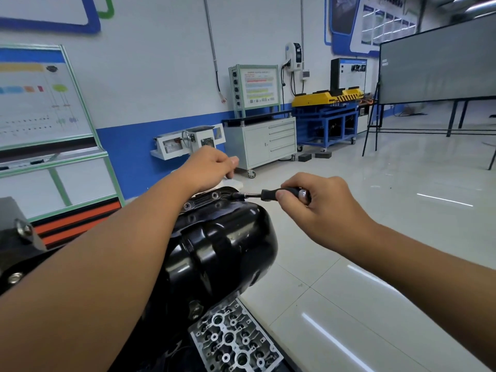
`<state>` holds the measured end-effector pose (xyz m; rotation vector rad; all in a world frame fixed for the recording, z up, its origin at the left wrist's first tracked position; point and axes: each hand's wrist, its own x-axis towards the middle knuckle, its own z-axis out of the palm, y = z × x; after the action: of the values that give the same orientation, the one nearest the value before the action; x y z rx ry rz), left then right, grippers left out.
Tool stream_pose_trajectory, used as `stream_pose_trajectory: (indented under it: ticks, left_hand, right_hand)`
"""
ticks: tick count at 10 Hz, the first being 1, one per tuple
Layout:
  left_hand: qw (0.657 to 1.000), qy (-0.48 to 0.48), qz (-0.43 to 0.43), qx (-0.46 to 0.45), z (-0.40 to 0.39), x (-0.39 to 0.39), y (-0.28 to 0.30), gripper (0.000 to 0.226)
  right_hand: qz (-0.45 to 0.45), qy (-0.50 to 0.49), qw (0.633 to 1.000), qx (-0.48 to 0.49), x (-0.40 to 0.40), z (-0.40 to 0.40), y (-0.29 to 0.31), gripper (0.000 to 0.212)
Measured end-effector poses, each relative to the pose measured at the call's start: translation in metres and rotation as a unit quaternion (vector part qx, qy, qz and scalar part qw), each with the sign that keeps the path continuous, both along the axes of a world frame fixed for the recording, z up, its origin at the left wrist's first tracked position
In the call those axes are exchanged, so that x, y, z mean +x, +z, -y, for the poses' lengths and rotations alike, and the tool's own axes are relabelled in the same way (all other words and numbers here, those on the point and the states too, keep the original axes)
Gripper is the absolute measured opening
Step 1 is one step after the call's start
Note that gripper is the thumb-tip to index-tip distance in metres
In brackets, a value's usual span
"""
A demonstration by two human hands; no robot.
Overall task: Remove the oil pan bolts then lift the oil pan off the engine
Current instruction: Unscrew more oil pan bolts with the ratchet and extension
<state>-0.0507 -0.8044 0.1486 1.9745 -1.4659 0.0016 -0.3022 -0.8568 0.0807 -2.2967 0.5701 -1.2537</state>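
Workshop floor of pale glossy tiles fills the right of the frame, with a blue-and-white wall behind. At centre sits the black pan (222, 245), glossy and domed, still seated on the engine (233, 342), whose bare metal casting shows at the bottom centre. Along the pan's far flange, just above centre, a row of bolts (214, 195) is visible; at least two heads are still in place there.

The right hand (319, 208) is closed around the black grip of a driver (271, 195), thumb and fingers wrapped on the handle, the shaft running left and level to a socket set against the flange at the pan's far right corner. Whether the socket is fully seated on a bolt head I cannot tell; the tip is small and dark against the pan. The left hand (212, 165) hovers beyond the far rim, fingers loosely curled and pointing down; it seems to hold nothing, though the fingertips are partly hidden, and a scrap of white cloth (233, 182) lies just under it.

So the bolt-removal step is in hand, and lifting looks some way off. The next move likely calls for spinning this bolt out with the shaft kept square to the head, then picking the loose bolt away and shifting along the flange.

Further back stand a grey cabinet (268, 140), a blue cart (327, 122) and a dark board (440, 60).
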Motion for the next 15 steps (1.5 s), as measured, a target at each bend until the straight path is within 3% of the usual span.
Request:
stream_pose_trajectory:
  ticks: [3, 4, 5, 6, 7, 8, 9, 10, 11, 12, 13, 14, 15]
  left_hand:
    - [0.996, 0.075, 0.009, 0.041, 0.001, 0.013, -0.004, 0.026]
    - [0.996, 0.064, 0.004, 0.055, 0.003, 0.014, -0.005, 0.018]
    - [0.995, 0.059, 0.012, 0.075, 0.003, 0.011, -0.006, 0.026]
    - [0.992, 0.060, 0.026, 0.104, 0.002, 0.012, -0.006, 0.026]
    - [0.991, 0.064, 0.022, 0.118, 0.000, 0.014, -0.006, 0.023]
    - [0.990, 0.045, 0.024, 0.134, 0.000, 0.013, -0.007, 0.035]
    - [0.988, 0.034, 0.042, 0.142, -0.001, 0.012, -0.007, 0.033]
    - [0.988, 0.033, 0.031, 0.148, -0.002, 0.011, -0.006, 0.036]
    - [0.986, 0.036, 0.019, 0.161, -0.002, 0.012, -0.006, 0.042]
    - [0.985, 0.038, 0.012, 0.167, -0.002, 0.010, -0.005, 0.044]
    - [0.985, 0.034, 0.010, 0.169, -0.002, 0.008, -0.004, 0.039]
    - [0.985, 0.034, 0.012, 0.171, -0.003, 0.007, -0.004, 0.036]
    - [0.985, 0.031, 0.005, 0.169, -0.002, 0.006, -0.004, 0.036]
  right_hand:
    - [0.018, 0.019, 0.998, -0.064, 0.000, 0.014, 0.005, 0.024]
    - [-0.014, 0.022, 0.987, -0.156, -0.005, 0.017, 0.010, 0.022]
    - [-0.109, 0.015, 0.914, -0.391, -0.009, 0.013, 0.017, 0.026]
    - [-0.142, 0.025, 0.893, -0.427, -0.011, 0.017, 0.025, 0.027]
    - [-0.155, 0.029, 0.937, -0.312, -0.010, 0.010, 0.022, 0.026]
    - [-0.026, 0.041, 0.996, 0.078, 0.002, -0.009, 0.007, 0.011]
    - [0.172, 0.037, 0.826, 0.535, 0.015, -0.029, -0.003, 0.027]
    - [0.156, -0.005, 0.852, 0.500, 0.018, -0.028, 0.000, 0.036]
    - [0.077, -0.009, 0.952, 0.297, 0.015, -0.017, 0.013, 0.043]
    - [-0.071, -0.028, 0.997, -0.006, 0.004, -0.004, 0.025, 0.043]
    - [-0.270, -0.034, 0.925, -0.266, -0.011, 0.006, 0.025, 0.055]
    - [-0.269, -0.061, 0.920, -0.279, -0.014, 0.002, 0.018, 0.046]
    - [0.015, -0.006, 0.975, 0.221, 0.005, -0.015, 0.002, 0.024]
